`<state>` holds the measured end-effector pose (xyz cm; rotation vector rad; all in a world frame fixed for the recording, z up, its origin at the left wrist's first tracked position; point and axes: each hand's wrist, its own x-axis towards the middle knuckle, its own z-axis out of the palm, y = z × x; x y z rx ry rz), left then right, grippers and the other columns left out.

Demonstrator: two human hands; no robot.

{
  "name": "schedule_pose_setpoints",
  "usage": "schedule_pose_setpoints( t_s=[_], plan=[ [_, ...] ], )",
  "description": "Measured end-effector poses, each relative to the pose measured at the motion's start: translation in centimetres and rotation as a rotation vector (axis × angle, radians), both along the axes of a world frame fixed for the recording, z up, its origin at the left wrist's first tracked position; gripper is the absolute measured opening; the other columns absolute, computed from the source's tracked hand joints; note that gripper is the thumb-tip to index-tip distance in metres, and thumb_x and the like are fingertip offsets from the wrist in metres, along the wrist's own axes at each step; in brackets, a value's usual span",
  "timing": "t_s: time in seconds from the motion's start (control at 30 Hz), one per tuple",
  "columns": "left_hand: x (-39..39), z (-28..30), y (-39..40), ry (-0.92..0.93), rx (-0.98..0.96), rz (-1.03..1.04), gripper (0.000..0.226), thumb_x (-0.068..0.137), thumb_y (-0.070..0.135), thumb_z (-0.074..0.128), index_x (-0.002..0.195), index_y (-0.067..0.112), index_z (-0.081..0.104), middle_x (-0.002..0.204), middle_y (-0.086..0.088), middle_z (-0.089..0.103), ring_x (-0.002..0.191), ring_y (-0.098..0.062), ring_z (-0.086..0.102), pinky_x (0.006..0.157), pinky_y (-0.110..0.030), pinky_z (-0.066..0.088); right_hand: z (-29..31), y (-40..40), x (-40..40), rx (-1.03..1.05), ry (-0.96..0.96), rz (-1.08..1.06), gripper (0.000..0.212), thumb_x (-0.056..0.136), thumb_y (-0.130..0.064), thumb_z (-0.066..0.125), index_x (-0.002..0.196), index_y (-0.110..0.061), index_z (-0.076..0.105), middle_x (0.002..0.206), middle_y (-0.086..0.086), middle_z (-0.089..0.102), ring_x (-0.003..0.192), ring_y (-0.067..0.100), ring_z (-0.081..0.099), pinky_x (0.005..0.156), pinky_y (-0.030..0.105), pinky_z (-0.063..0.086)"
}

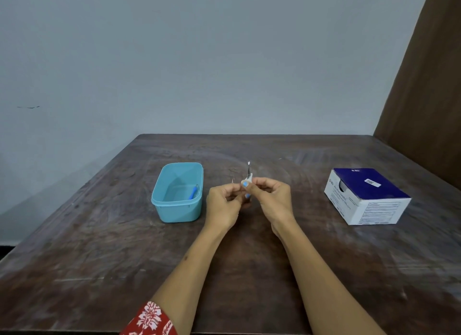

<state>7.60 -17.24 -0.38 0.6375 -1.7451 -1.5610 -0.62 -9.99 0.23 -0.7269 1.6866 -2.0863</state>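
Over the middle of the dark wooden table (99, 247), my left hand (223, 205) and my right hand (273, 197) meet. Together they pinch a small thin metal tool (248, 172) that points upward, with something white wrapped round its lower part between the fingertips. Which hand carries the tool and which the white piece I cannot tell. A light blue plastic tub (177, 192) stands left of my hands with a blue-handled item (192, 193) lying inside it.
A blue and white cardboard box of alcohol swabs (366, 196) sits at the right of the table. A grey wall runs behind the table's far edge, and a brown panel (429, 85) rises at the far right.
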Motion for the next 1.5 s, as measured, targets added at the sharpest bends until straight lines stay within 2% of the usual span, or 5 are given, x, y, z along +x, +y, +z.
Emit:
schedule_pose_setpoints(
  t_s=[0.37, 0.53, 0.73, 0.93, 1.5],
  plan=[
    [-0.17, -0.26, 0.16, -0.013, -0.017, 0.057, 0.02, 0.086, -0.007, 0.057, 0.099, 0.002, 0.07, 0.092, -0.015, 0.071, 0.085, -0.022, 0.07, 0.075, -0.034, 0.058, 0.05, -0.02, 0.26, 0.066, 0.024, -0.028, 0.021, 0.073, -0.015, 0.079, 0.087, -0.002, 0.072, 0.074, 0.012, 0.072, 0.063, 0.013, 0.066, 0.061, 0.018, 0.054],
    [-0.29, -0.45, 0.31, -0.073, 0.056, -0.071, 0.02, 0.083, -0.006, 0.063, 0.102, -0.004, 0.067, 0.084, -0.013, 0.07, 0.076, -0.019, 0.07, 0.068, -0.027, 0.059, 0.27, 0.12, 0.04, -0.016, 0.035, -0.218, 0.011, 0.074, -0.025, 0.078, 0.077, -0.017, 0.072, 0.067, -0.002, 0.07, 0.058, -0.003, 0.062, 0.055, 0.01, 0.047],
    [-0.2, -0.36, -0.06, -0.006, -0.011, 0.041, 0.021, 0.085, -0.006, 0.058, 0.101, 0.002, 0.069, 0.094, -0.016, 0.072, 0.087, -0.024, 0.07, 0.077, -0.036, 0.057, 0.3, 0.14, 0.6, 0.042, 0.039, -0.041, 0.011, 0.073, -0.016, 0.079, 0.079, -0.009, 0.074, 0.068, 0.005, 0.071, 0.06, 0.007, 0.065, 0.054, 0.014, 0.05],
    [-0.12, 0.12, 0.66, -0.082, 0.102, -0.148, 0.021, 0.083, -0.008, 0.061, 0.103, -0.004, 0.066, 0.084, -0.014, 0.069, 0.074, -0.018, 0.07, 0.065, -0.025, 0.059, 0.5, 0.3, 0.16, -0.061, -0.051, -0.214, 0.017, 0.071, -0.024, 0.081, 0.077, -0.01, 0.073, 0.064, 0.0, 0.067, 0.048, -0.002, 0.059, 0.043, 0.011, 0.044],
    [0.0, 0.11, 0.6, -0.078, -0.033, -0.018, 0.021, 0.083, -0.005, 0.063, 0.102, 0.003, 0.069, 0.088, -0.013, 0.071, 0.079, -0.018, 0.071, 0.069, -0.029, 0.059, -0.01, 0.03, -0.1, -0.015, -0.016, -0.129, 0.021, 0.065, -0.027, 0.084, 0.077, -0.013, 0.075, 0.07, 0.0, 0.073, 0.065, 0.006, 0.067, 0.058, 0.013, 0.049]
  ],
)
